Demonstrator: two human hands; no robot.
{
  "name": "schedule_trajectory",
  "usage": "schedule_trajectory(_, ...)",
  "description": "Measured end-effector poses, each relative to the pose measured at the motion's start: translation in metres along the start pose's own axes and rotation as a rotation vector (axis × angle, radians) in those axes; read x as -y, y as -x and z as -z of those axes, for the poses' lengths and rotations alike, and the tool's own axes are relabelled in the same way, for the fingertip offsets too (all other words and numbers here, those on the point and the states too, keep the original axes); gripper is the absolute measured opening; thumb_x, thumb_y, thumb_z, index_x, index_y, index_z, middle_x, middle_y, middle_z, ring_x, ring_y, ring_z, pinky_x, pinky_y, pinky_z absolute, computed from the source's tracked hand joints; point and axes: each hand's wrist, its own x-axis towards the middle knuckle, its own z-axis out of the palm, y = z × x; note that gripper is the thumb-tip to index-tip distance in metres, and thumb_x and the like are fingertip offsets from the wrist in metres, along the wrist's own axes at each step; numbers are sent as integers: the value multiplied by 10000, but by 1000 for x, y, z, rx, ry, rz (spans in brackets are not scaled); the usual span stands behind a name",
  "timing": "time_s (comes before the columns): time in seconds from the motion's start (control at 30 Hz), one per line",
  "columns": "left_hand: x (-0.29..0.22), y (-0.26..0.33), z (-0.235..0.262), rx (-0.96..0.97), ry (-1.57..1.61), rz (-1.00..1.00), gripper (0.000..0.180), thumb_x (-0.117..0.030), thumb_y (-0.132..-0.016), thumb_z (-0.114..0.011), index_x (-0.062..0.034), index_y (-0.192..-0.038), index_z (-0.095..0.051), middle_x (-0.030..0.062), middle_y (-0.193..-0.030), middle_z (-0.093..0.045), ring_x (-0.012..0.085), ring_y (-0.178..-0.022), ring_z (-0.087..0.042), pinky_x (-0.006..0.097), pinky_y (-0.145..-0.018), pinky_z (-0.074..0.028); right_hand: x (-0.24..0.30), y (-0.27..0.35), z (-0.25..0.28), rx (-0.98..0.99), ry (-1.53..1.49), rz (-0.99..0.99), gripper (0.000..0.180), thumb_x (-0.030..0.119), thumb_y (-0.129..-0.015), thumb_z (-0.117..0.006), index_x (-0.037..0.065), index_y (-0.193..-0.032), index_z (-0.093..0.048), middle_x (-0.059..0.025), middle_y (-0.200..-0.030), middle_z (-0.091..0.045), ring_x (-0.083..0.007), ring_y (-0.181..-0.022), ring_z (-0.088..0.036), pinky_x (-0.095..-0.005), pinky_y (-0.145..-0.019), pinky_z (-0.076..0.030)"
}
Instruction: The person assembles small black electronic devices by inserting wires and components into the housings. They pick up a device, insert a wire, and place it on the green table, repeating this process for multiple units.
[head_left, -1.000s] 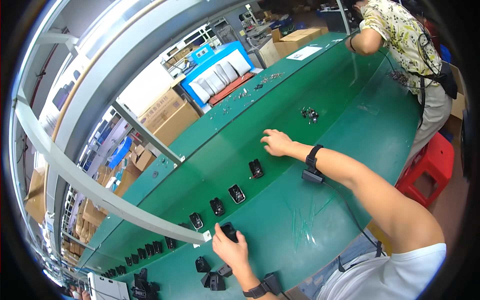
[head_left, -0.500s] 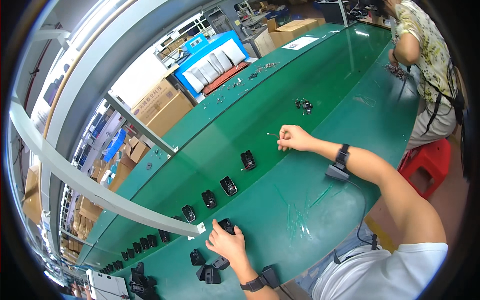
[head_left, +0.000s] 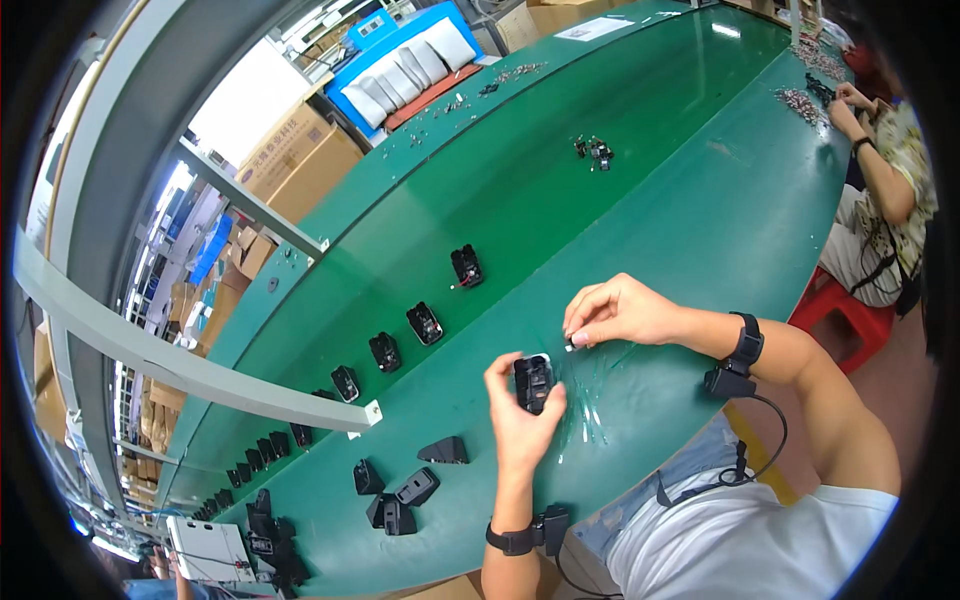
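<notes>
My left hand (head_left: 523,435) is wrapped round a black plastic housing (head_left: 534,384), its open, hollow side facing up. Just right of it, my right hand (head_left: 628,312) pinches a short thin wire with a small white connector (head_left: 570,347); the fingers hide most of the wire. The connector is close to the housing but apart from it. Thin clear-green strips (head_left: 590,415) lie on the green bench beneath both hands. Left of my left hand are a black wedge-shaped shell (head_left: 443,451) and several black housing pieces (head_left: 397,516).
Open black housings (head_left: 425,323) stand in a line along the green belt (head_left: 520,230), with small black parts (head_left: 594,152) farther up. A grey metal frame (head_left: 230,360) crosses at left. A co-worker (head_left: 895,190) sits far right on a red stool (head_left: 850,325), by piled small parts (head_left: 803,105).
My left hand has lifted the housing and brought it rightward over the strips. My right hand has come back toward it with the wire. The view has shifted; the co-worker's hands are now together.
</notes>
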Motion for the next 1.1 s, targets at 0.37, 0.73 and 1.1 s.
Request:
schedule_trajectory(0.37, 0, 9, -28, 248, 455, 92, 1000, 127, -756, -760, -30, -1560, -186, 168, -1415, -470, 247, -1210, -585, 370, -993, -525, 18, 21, -14, -17, 443, 318, 116, 36, -831, -763, 28, -947, -749, -84, -902, -719, -198, -858, -687, -321, -749, -564)
schedule_trajectory(0.73, -3, 5, -29, 103, -125, -169, 935, 33, -662, -870, 21, -1470, -400, 155, -1340, -537, 250, -1179, -599, 375, -973, -530, 11, 37, -29, -143, 886, 669, 194, 82, -697, -786, 101, -874, -710, -14, -803, -653, -212, -782, -636, -339, -669, -479)
schedule_trajectory(1.1, -6, 4, -34, 88, -217, -261, 903, -45, -666, -899, 34, -1443, -446, 207, -1285, -569, 298, -1084, -646, 365, -861, -572, 11, 40, -25, -100, 926, 676, 191, 86, -719, -771, 91, -888, -682, -16, -794, -636, -208, -762, -623, -331, -653, -464)
